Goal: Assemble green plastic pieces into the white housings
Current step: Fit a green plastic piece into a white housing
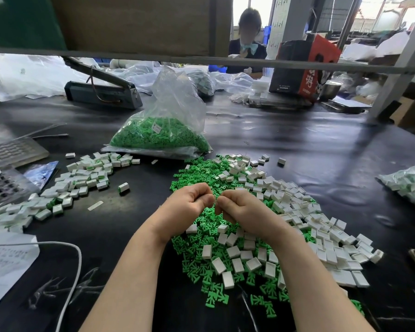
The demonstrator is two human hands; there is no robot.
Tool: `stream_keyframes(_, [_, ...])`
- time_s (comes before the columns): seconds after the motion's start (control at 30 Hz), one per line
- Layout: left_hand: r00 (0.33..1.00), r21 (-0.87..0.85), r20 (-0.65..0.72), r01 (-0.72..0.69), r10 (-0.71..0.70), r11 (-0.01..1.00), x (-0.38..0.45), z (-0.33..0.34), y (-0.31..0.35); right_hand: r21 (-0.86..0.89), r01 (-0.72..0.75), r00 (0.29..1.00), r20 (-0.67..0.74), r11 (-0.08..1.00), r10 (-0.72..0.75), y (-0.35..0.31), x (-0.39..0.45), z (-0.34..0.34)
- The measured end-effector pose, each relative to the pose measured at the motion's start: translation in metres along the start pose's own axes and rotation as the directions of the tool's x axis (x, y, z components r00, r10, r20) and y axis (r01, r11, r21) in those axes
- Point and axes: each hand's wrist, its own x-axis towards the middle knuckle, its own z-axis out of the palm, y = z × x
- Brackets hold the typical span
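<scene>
A heap of loose green plastic pieces (197,171) lies on the black table, mixed with white housings (285,192) that spread to the right. My left hand (187,207) and my right hand (240,207) hover over the heap, fists curled, thumbs and fingertips pressed together at the middle. What they pinch is hidden between the fingers. A pile of assembled white housings with green showing (86,176) lies to the left.
A clear bag of green pieces (161,135) stands behind the heap. A bag sealer (101,92) sits further back. A keyboard (12,149), tray (3,188), paper and white cable (67,271) lie left. Another bag of parts (410,183) is right. A person sits opposite.
</scene>
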Motion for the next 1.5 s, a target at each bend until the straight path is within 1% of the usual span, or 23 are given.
stream_keyframes(0.2, [1.0, -0.016, 0.013, 0.011, -0.01, 1.0, 0.0004, 0.001, -0.0008, 0.061, 0.001, 1.0, 0.004, 0.998, -0.002, -0.0008, 0.0005, 0.0009])
stream_keyframes(0.5, [0.998, 0.048, 0.051, 0.033, -0.035, 0.998, -0.0015, -0.0018, 0.0008, -0.132, 0.036, 0.999, 0.0, 0.991, -0.036, -0.0043, -0.0023, -0.0006])
stream_keyframes(0.77, [0.999, 0.011, 0.049, 0.003, -0.003, 1.0, -0.0021, -0.0032, 0.0015, -0.018, 0.019, 1.0, 0.009, 1.0, -0.019, -0.0048, -0.0022, 0.0001])
stream_keyframes(0.83, [0.999, 0.007, 0.049, 0.009, -0.009, 1.0, -0.0022, -0.0037, 0.0002, -0.043, 0.022, 1.0, 0.003, 0.999, -0.022, -0.0054, -0.0018, 0.0008])
stream_keyframes(0.93, [0.998, 0.017, 0.058, 0.022, -0.023, 1.0, -0.0023, -0.0039, -0.0007, -0.131, 0.031, 0.999, -0.01, 0.991, -0.032, -0.0066, -0.003, 0.0012])
stream_keyframes(1.03, [0.998, 0.004, 0.051, 0.024, -0.024, 1.0, -0.0024, -0.0034, -0.0004, -0.147, 0.035, 0.999, -0.016, 0.988, -0.037, -0.0083, -0.0043, 0.0002])
stream_keyframes(1.2, [1.0, -0.058, -0.018, 0.001, -0.002, 0.998, -0.0034, -0.0035, 0.004, -0.066, 0.042, 0.999, -0.032, 0.997, -0.044, -0.0087, -0.0057, -0.0048])
stream_keyframes(1.3, [0.997, -0.128, -0.071, 0.01, -0.019, 0.992, -0.0041, -0.0049, 0.006, 0.001, 0.04, 0.999, -0.005, 0.999, -0.04, -0.0078, -0.0072, -0.0062])
stream_keyframes(1.37, [0.997, -0.142, -0.075, 0.009, -0.02, 0.99, -0.0045, -0.0052, 0.0067, 0.043, 0.04, 0.999, 0.008, 0.998, -0.041, -0.0065, -0.0076, -0.0066])
stream_keyframes(1.5, [0.997, -0.168, -0.074, 0.007, -0.019, 0.986, -0.0044, -0.0042, 0.0084, 0.236, 0.04, 0.998, 0.029, 0.971, -0.048, -0.0039, -0.0082, -0.0083])
